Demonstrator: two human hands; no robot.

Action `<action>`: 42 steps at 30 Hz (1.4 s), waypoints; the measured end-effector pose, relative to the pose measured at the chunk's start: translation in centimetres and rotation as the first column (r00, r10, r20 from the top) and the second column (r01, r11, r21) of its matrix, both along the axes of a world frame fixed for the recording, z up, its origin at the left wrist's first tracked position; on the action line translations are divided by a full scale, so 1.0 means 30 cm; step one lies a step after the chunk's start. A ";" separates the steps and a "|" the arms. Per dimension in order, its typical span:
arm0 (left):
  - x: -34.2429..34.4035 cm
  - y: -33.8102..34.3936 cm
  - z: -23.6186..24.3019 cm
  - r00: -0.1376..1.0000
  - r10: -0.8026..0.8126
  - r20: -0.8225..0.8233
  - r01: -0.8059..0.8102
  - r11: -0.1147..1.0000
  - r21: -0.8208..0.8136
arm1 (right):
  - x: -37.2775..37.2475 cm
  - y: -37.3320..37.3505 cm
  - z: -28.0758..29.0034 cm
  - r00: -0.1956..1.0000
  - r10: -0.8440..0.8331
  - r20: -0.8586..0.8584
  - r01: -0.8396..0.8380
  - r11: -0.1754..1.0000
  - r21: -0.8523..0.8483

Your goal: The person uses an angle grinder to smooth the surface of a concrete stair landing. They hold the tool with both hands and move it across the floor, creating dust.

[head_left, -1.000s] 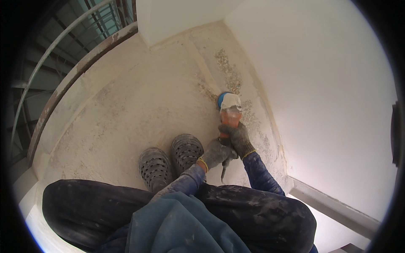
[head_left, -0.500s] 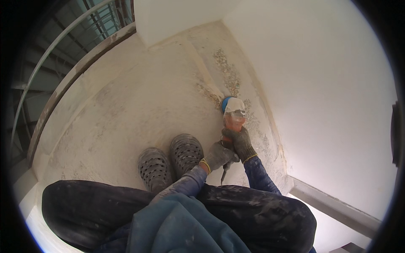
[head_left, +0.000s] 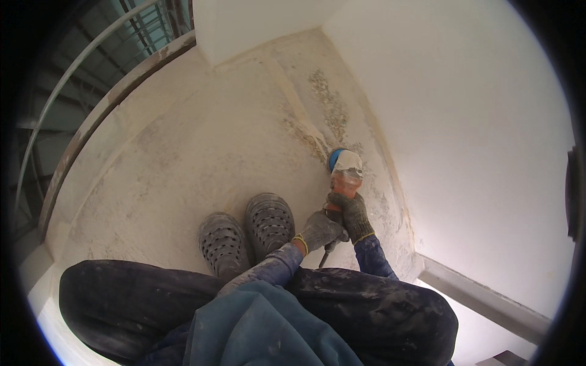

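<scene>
An orange angle grinder (head_left: 345, 184) with a whitish, dusty cover and a blue disc edge (head_left: 334, 158) rests against the pale, dusty floor (head_left: 183, 134). My gloved right hand (head_left: 355, 215) wraps round its body, just behind the head. Closer to me, my gloved left hand (head_left: 321, 230) grips the rear handle end, where the dark cord (head_left: 325, 256) comes out. Both gloves are grey knit with yellow cuffs. The disc's underside is hidden. Just beyond the disc lies a patch of rough, speckled floor (head_left: 329, 107), with a lighter strip (head_left: 293, 94) beside it.
My feet in grey clogs (head_left: 268, 222) stand left of the grinder. A white wall (head_left: 464, 122) rises along the right, and another (head_left: 256, 27) at the far end. A raised dark edge (head_left: 91, 128) and metal railing (head_left: 73, 67) border the left.
Both my hands and the grinder have shifted slightly right and nearer to me. More of the light strip's near end shows beside the disc. My feet stay put.
</scene>
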State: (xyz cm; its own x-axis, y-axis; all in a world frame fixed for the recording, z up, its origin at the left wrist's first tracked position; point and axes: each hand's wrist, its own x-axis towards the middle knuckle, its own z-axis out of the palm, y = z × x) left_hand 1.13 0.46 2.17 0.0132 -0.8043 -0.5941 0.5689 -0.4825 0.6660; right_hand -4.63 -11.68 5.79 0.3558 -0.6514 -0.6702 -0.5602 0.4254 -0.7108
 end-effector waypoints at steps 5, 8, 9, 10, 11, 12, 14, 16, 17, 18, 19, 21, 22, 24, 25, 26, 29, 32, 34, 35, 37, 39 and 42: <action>0.041 -0.014 -0.015 0.992 0.055 -0.110 -0.053 0.998 0.023 | 0.064 -0.022 -0.011 0.996 0.063 -0.064 -0.063 0.998 -0.004; 0.054 -0.014 -0.023 0.973 0.116 -0.200 -0.110 0.993 0.040 | 0.092 -0.026 -0.021 0.993 0.100 -0.056 -0.100 0.995 -0.004; 0.052 -0.010 -0.021 0.975 0.108 -0.193 -0.105 0.994 0.024 | 0.091 -0.024 -0.021 0.994 0.101 -0.041 -0.101 0.995 0.004; 0.048 -0.006 -0.019 0.978 0.098 -0.186 -0.099 0.995 0.006 | 0.086 -0.021 -0.022 0.993 0.111 -0.030 -0.111 0.994 0.002; 0.043 -0.002 -0.015 0.986 0.070 -0.153 -0.070 0.998 0.006 | 0.076 -0.016 -0.019 0.995 0.091 -0.033 -0.090 0.996 0.018; 0.036 -0.001 -0.009 0.992 0.041 -0.119 -0.040 0.999 0.008 | 0.060 -0.011 -0.013 0.996 0.080 -0.041 -0.079 0.997 0.024; 0.028 0.003 0.001 0.995 0.017 -0.100 -0.016 1.000 0.010 | 0.038 -0.006 -0.004 0.997 0.056 -0.054 -0.054 0.998 0.032; 0.023 0.002 0.010 0.993 0.022 -0.118 -0.020 1.000 0.016 | 0.029 -0.004 0.007 0.996 0.026 -0.085 -0.024 0.999 0.026; 0.024 -0.001 0.011 0.994 0.026 -0.103 -0.025 1.000 0.009 | 0.031 -0.005 0.012 0.998 0.044 -0.055 -0.043 0.999 0.017; 0.028 -0.004 0.011 0.997 0.024 -0.076 -0.023 1.000 0.014 | 0.040 -0.007 0.016 0.997 0.062 -0.046 -0.062 0.998 0.001; 0.034 -0.008 0.009 0.999 0.021 -0.046 -0.021 1.000 0.013 | 0.053 -0.008 0.019 0.996 0.079 -0.038 -0.080 0.997 -0.014; 0.056 -0.009 -0.006 0.996 0.047 -0.077 -0.046 0.999 0.010 | 0.098 -0.009 0.017 0.992 0.108 -0.064 -0.110 0.993 -0.030; 0.069 -0.009 -0.016 0.994 0.060 -0.091 -0.060 0.998 0.007 | 0.123 -0.011 0.014 0.988 0.121 -0.092 -0.125 0.991 -0.041; 0.097 -0.007 -0.036 0.986 0.119 -0.120 -0.120 0.993 -0.002 | 0.168 -0.015 0.010 0.987 0.145 -0.067 -0.147 0.989 -0.019; 0.110 -0.005 -0.044 0.980 0.149 -0.134 -0.151 0.989 -0.005 | 0.186 -0.016 0.008 0.986 0.157 -0.060 -0.158 0.987 -0.009; 0.124 -0.003 -0.051 0.982 0.142 -0.127 -0.146 0.989 -0.018 | 0.199 -0.016 0.005 0.988 0.145 -0.055 -0.145 0.989 0.005; 0.140 0.000 -0.052 0.989 0.093 -0.115 -0.100 0.993 -0.057 | 0.204 -0.021 -0.002 0.990 0.130 -0.057 -0.129 0.991 0.025; 0.125 0.001 -0.038 0.992 0.046 -0.121 -0.054 0.997 -0.062 | 0.175 -0.023 -0.008 0.988 0.134 -0.075 -0.133 0.991 0.015; 0.106 0.007 -0.029 0.989 0.083 -0.122 -0.087 0.996 -0.031 | 0.153 -0.018 -0.011 0.991 0.095 -0.094 -0.096 0.995 -0.004; 0.103 0.005 -0.028 0.988 0.097 -0.118 -0.102 0.994 -0.034 | 0.148 -0.019 -0.009 0.994 0.101 -0.043 -0.101 0.995 0.004; 0.099 0.001 -0.027 0.991 0.093 -0.092 -0.093 0.996 0.000 | 0.148 -0.019 -0.004 0.995 0.084 -0.057 -0.084 0.996 0.002; 0.114 -0.004 -0.034 0.982 0.107 -0.155 -0.111 0.994 -0.015 | 0.160 -0.022 0.007 0.991 0.124 -0.049 -0.123 0.992 0.021; 0.133 0.001 -0.031 0.957 0.188 -0.222 -0.190 0.982 0.009 | 0.210 -0.018 0.006 0.991 0.133 -0.021 -0.132 0.990 0.046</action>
State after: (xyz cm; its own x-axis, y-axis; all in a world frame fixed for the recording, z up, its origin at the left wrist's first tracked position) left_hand 5.11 0.49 1.25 0.0351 -0.8070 -0.5895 0.7826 -0.3446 0.5184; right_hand 1.67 -12.23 5.96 0.4202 -0.5691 -0.7068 -0.6305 0.3770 -0.6785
